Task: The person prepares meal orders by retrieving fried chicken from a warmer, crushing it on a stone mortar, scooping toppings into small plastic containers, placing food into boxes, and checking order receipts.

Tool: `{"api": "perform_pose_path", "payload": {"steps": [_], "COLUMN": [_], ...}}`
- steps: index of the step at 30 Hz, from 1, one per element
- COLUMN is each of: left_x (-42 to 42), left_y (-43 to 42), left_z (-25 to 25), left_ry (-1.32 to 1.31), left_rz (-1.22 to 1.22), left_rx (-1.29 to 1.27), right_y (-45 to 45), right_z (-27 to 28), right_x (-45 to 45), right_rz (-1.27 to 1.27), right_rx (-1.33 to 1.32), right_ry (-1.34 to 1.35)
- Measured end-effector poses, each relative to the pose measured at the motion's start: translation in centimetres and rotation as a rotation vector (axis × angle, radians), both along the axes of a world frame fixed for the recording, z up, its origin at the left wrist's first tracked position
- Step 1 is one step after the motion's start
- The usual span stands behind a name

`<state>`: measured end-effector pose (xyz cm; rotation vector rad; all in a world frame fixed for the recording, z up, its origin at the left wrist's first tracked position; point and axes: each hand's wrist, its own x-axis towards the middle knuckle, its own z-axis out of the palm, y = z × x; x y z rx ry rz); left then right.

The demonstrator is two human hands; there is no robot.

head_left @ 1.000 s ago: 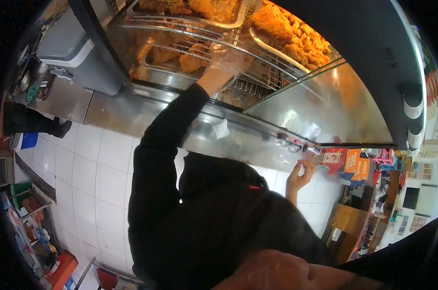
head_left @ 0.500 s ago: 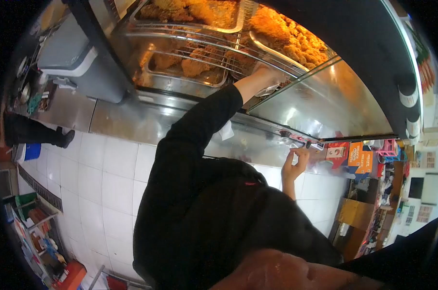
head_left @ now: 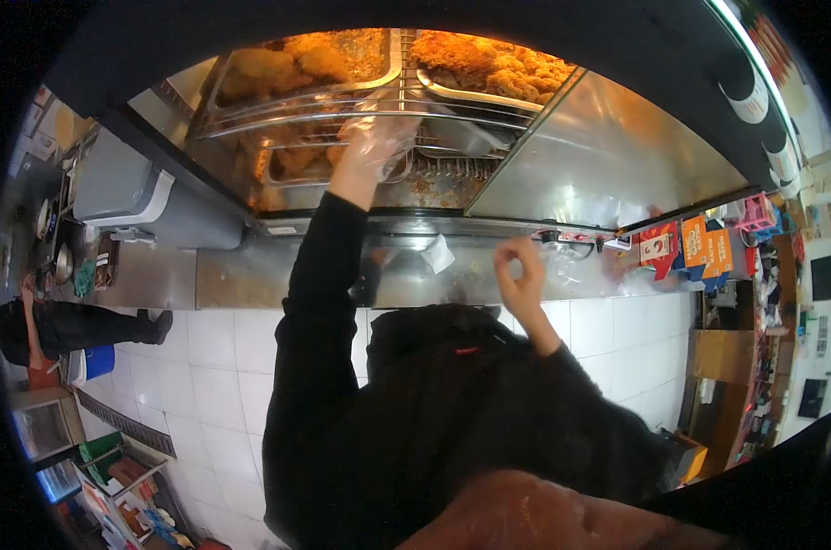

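Note:
My left hand (head_left: 379, 147), in a clear plastic glove, reaches into a lit glass-fronted food warmer. It is at the lower wire rack, beside a metal tray (head_left: 282, 174) of fried pieces; its fingers are blurred and partly hidden behind the rack bars. Above it, an upper tray (head_left: 390, 69) holds large breaded pieces, and another upper tray (head_left: 470, 93) on the right is heaped with small fried pieces. My right hand (head_left: 521, 280) is bare and held over the counter edge, thumb and finger curled into a ring with nothing visible in it.
A crumpled white paper (head_left: 438, 254) lies on the steel counter (head_left: 250, 275). A grey lidded bin (head_left: 126, 183) stands left of the warmer. Red and orange boxes (head_left: 699, 247) are at the right. A person in dark clothes (head_left: 85, 328) is at the far left.
My left hand has moved left inside the warmer, from below the right tray towards the lower left tray. My right hand has shifted up and left, and the view has turned.

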<state>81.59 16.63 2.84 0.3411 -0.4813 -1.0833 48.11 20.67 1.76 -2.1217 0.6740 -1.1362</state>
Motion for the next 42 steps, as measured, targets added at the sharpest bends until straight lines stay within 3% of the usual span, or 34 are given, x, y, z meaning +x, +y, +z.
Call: {"api": "perform_pose_path", "payload": {"steps": [3,5,6,8,10,11,13,17,20,22,23,27,29,33,35,37,38,40,42], "left_x": [5.4,4.9,2.7,0.4,-0.7,-2.7,-2.6,-2.5,-0.7,-1.5,-2.5,-6.5,-6.0,-12.9,-14.7,-17.3,-19.0,-22.8,-27.7], "left_y": [-2.6,-0.9,2.6,6.4,8.4,10.0,10.4,11.5,11.2,10.8,10.8,13.5,15.2,19.3,21.6,23.3,23.9,24.1,23.1], "left_z": [-6.3,-5.1,-0.7,3.5,5.0,7.7,6.9,6.7,4.7,4.9,4.7,6.7,4.3,6.0,4.4,2.7,2.1,0.8,-0.8], "left_ry": [-0.209,-0.671,-0.794,-1.186,-1.717,-1.552,-1.179,-0.996,-0.584,-0.514,-0.649,-0.410,-0.592,-0.200,-0.997,-1.461,-1.514,-1.082,-0.148], "left_rz": [0.124,0.341,0.345,0.532,0.906,0.711,0.585,0.459,0.220,0.254,0.403,0.456,0.473,0.598,0.907,1.039,1.043,0.899,0.556], "left_rx": [0.007,0.203,0.351,0.517,0.520,0.652,0.666,0.681,0.534,0.417,0.373,0.386,0.452,0.576,0.635,0.690,0.741,0.794,0.716], "right_y": [-0.3,-0.3,-0.4,-0.7,-0.7,-0.6,-0.7,-1.6,-1.3,-1.1,-1.2,-1.1,-0.8,0.8,2.1,2.4,2.2,1.5,0.0], "right_z": [1.5,4.0,4.7,5.8,6.4,6.6,6.7,6.7,7.5,7.8,7.8,7.6,7.6,6.9,6.6,4.7,3.5,2.1,0.3], "right_x": [4.0,6.2,7.1,8.7,9.8,10.0,10.2,9.2,8.5,8.2,8.2,7.3,6.2,3.7,1.7,-1.3,-3.0,-6.7,-11.1], "right_rz": [0.104,0.211,0.215,0.227,0.205,0.202,0.190,0.193,0.173,0.183,0.209,0.265,0.304,0.413,0.431,0.485,0.499,0.526,0.497], "right_rx": [0.382,0.749,0.796,0.889,0.927,0.924,0.923,0.923,0.942,0.953,0.954,0.980,0.973,0.977,1.031,1.044,1.062,1.101,1.150], "right_ry": [-0.170,-0.322,-0.360,-0.433,-0.513,-0.528,-0.551,-0.519,-0.469,-0.470,-0.482,-0.443,-0.379,-0.294,-0.221,-0.157,-0.127,-0.071,0.019]}}
